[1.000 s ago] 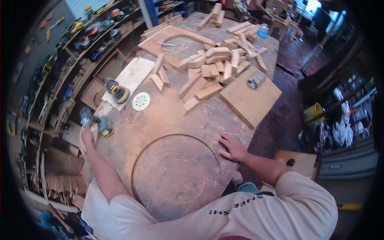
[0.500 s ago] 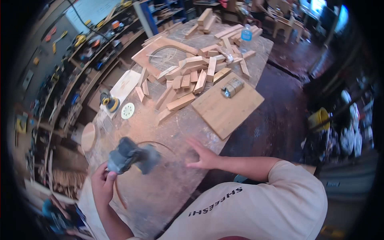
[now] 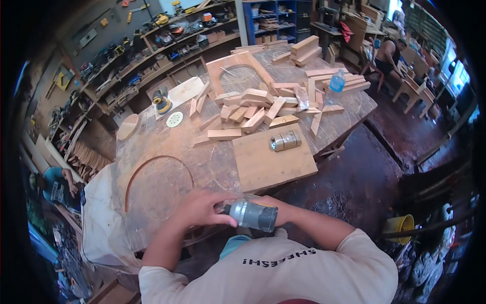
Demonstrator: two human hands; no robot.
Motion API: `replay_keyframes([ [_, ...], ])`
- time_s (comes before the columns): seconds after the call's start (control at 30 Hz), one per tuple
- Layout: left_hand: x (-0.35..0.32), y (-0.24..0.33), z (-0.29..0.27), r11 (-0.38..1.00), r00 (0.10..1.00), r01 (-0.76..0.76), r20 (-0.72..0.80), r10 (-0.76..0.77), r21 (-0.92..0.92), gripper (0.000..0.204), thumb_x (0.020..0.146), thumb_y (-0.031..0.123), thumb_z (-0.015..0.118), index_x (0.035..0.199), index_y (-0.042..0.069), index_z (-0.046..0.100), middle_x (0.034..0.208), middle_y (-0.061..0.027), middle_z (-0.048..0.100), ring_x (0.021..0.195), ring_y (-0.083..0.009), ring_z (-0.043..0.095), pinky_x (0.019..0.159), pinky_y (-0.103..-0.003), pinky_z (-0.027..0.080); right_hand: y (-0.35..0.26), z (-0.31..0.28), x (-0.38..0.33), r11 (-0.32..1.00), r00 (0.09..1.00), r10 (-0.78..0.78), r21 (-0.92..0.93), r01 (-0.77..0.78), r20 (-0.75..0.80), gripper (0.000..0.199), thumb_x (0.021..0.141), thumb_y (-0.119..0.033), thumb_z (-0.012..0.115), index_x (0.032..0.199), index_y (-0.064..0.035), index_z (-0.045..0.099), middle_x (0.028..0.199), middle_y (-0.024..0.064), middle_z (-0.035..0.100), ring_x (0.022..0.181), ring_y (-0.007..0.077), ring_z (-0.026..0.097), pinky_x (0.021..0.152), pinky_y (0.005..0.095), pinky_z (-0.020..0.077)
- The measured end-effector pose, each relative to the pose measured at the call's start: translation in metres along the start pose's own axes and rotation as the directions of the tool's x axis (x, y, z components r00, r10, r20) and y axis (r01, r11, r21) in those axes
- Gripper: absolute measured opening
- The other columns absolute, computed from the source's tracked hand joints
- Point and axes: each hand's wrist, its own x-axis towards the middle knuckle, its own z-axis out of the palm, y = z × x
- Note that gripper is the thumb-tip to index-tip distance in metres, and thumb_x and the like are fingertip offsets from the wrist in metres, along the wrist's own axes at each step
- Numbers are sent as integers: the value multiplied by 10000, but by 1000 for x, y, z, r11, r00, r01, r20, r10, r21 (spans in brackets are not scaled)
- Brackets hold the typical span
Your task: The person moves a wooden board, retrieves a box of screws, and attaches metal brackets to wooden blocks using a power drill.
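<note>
A cylindrical power tool point(image 3: 250, 215), dark grey with a silver band, is in front of my shirt at the near edge of the workbench. My left hand point(image 3: 205, 206) is closed around its left end, thumb underneath. Behind the tool's right end is my right hand point(image 3: 276, 205); its fingers are mostly hidden, so its grip does not show. On the bench beyond my left hand, a thin curved wooden strip point(image 3: 147, 163) stands out on the dusty top. A flat wooden board point(image 3: 258, 164) lies just beyond the tool, bearing a shiny wrapped can-shaped object point(image 3: 285, 141).
Cut wood blocks point(image 3: 248, 112) are heaped mid-bench beside a panel with a round cutout point(image 3: 217, 71). A yellow-and-black sander point(image 3: 162, 100) and a perforated disc point(image 3: 174, 119) are at left. A water bottle point(image 3: 336, 81) stands at right. One person point(image 3: 58, 185) is at far left, others at back right.
The power tool has come from over the bench at left to in front of my body. My right hand has drawn back from its spread position to the tool. The view has turned.
</note>
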Motion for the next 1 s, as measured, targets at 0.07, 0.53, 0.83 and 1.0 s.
replay_keyframes([
  [0.07,9,-13,21,997,981,-46,-193,32,-67,549,715,467,791,1138,136,673,820,-83,658,723,-242,636,670,-341,496,4,3,-14,995,997,60,80,-56,-48,483,740,-126,737,1180,-41,556,1029,106,656,916,172,620,852,331,486],
  [0.53,95,-180,141,745,876,-103,-415,-245,-659,284,868,148,645,1113,6,633,1061,-123,634,965,-202,613,846,-318,487,13,-26,-89,883,781,365,-77,-462,-506,506,728,-102,750,1200,-51,574,1035,104,673,891,188,642,838,333,507],
  [0.83,191,-189,147,763,934,-46,-299,-196,-645,295,904,149,615,1167,16,607,1108,-114,615,977,-198,601,868,-325,484,-2,-58,-99,902,728,219,-150,-404,-650,491,772,-90,712,1231,-25,549,1105,129,654,975,188,638,863,332,489],
  [1.0,243,-163,143,776,936,-66,-308,-169,-628,366,875,129,643,1215,10,578,1150,-141,596,1061,-231,583,922,-338,461,16,-91,-140,881,596,470,312,-354,-651,521,784,-80,718,1271,-35,539,1103,114,659,980,120,607,874,298,484],
])
